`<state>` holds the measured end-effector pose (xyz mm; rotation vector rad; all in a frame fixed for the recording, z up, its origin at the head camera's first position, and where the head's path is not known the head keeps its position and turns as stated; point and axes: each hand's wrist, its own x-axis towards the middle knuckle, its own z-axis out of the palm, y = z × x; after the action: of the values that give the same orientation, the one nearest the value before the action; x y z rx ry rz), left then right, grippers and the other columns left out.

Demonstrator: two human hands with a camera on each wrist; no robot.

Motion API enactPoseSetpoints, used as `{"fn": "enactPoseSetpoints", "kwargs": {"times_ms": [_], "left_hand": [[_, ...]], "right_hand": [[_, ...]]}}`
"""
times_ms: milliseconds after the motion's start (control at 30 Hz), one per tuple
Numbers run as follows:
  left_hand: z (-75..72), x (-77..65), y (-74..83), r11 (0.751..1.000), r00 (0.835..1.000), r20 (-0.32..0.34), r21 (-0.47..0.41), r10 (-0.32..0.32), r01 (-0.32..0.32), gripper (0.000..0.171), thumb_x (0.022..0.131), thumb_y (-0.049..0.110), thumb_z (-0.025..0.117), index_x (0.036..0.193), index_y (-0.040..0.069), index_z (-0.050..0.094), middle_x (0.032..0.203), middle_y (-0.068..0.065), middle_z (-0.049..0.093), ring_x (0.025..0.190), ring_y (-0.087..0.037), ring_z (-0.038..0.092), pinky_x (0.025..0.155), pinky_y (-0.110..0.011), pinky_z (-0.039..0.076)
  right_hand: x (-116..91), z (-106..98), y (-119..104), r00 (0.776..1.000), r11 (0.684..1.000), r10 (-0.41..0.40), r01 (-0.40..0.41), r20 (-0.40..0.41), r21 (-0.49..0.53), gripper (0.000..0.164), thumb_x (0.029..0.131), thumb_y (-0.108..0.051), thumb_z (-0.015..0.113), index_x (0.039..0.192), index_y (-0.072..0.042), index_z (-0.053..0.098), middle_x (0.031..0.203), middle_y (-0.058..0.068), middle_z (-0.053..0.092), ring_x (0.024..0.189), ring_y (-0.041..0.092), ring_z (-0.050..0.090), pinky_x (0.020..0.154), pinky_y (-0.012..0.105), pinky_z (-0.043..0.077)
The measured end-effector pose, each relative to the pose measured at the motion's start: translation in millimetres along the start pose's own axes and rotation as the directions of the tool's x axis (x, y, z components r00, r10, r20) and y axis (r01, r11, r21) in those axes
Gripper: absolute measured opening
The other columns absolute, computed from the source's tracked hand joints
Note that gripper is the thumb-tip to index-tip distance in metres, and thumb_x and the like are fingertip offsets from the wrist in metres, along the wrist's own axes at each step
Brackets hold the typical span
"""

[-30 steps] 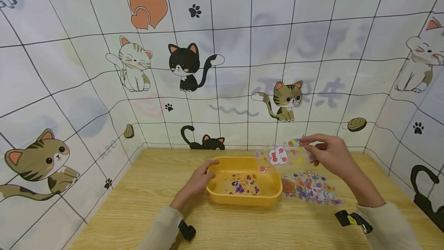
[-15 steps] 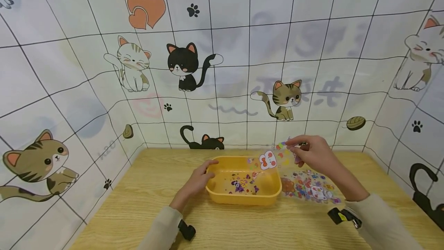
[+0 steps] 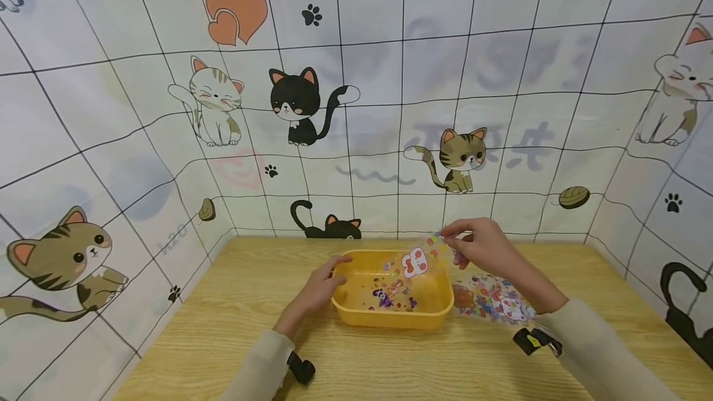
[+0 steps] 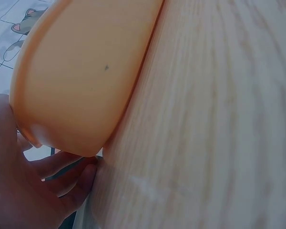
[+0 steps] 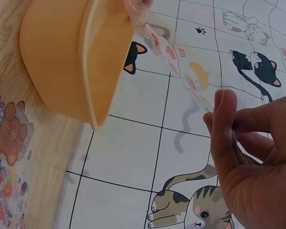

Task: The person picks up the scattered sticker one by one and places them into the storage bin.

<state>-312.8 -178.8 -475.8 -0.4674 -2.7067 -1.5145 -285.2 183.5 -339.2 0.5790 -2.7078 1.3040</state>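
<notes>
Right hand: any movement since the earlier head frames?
Yes: against the tabby cat printed on the backdrop in the head view, the right hand, pinching the bunny sheet, has shifted to the person's left.

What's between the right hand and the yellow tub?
The clear printed sheet, pinched by the right hand and extending toward the yellow tub; right wrist view.

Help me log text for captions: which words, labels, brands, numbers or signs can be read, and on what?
None can be read.
Back wall: faded grey lettering-like marks, too faint to read.
Left wall: small faint marks, too blurred to read.
Yellow tub: no lettering shows.
Colourful sheets: any print is too small to read.
</notes>
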Motion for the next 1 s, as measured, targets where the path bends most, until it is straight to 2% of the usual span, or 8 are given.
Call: {"fn": "enactPoseSetpoints", "kwargs": {"times_ms": [200,433,700,867,1000], "left_hand": [[-0.1,1.0,-0.6,1.000,1.000,0.002,0.005,0.001,-0.001,0.046,0.101,0.015,0.052,0.147,0.018,0.055,0.161,-0.011,0.046,0.152,-0.038,0.037,0.120,-0.060,0.035],[-0.7,0.2,0.7,1.000,1.000,0.009,-0.003,0.002,-0.002,0.047,0.101,0.014,0.051,0.148,0.017,0.054,0.162,-0.012,0.045,0.153,-0.039,0.035,0.121,-0.060,0.034],[-0.7,0.7,0.0,1.000,1.000,0.001,-0.002,0.001,-0.001,0.047,0.101,0.014,0.052,0.147,0.019,0.055,0.161,-0.011,0.046,0.151,-0.037,0.039,0.118,-0.058,0.039],[-1.3,0.2,0.3,1.000,1.000,0.001,-0.002,0.000,0.000,0.046,0.101,0.015,0.051,0.147,0.019,0.055,0.161,-0.012,0.046,0.149,-0.037,0.043,0.116,-0.057,0.041],[-0.9,0.4,0.0,1.000,1.000,0.003,0.008,0.007,-0.007,0.046,0.100,0.015,0.051,0.147,0.019,0.055,0.160,-0.012,0.047,0.150,-0.038,0.040,0.118,-0.059,0.039]], "right_hand": [[5,6,-6,1.000,1.000,-0.021,0.021,0.022,0.002,0.022,0.101,-0.004,0.061,0.117,0.005,0.072,0.111,0.025,0.072,0.062,0.018,0.069,0.056,0.028,0.060],[11,10,-8,0.998,0.999,-0.013,0.010,0.063,0.038,0.026,0.101,-0.006,0.059,0.121,0.008,0.070,0.117,0.028,0.070,0.067,0.019,0.071,0.060,0.029,0.062],[20,15,-12,0.996,0.998,-0.002,-0.003,0.086,0.059,0.028,0.102,-0.007,0.058,0.123,0.007,0.070,0.124,0.028,0.069,0.069,0.024,0.073,0.062,0.033,0.063],[28,21,-13,0.995,0.998,0.011,-0.017,0.104,0.055,0.029,0.102,-0.007,0.058,0.125,0.008,0.068,0.119,0.028,0.071,0.067,0.018,0.072,0.063,0.033,0.063],[34,25,-14,0.992,0.998,0.027,-0.034,0.123,0.050,0.030,0.102,-0.005,0.059,0.126,0.010,0.068,0.113,0.027,0.072,0.067,0.017,0.072,0.066,0.036,0.064]]}}
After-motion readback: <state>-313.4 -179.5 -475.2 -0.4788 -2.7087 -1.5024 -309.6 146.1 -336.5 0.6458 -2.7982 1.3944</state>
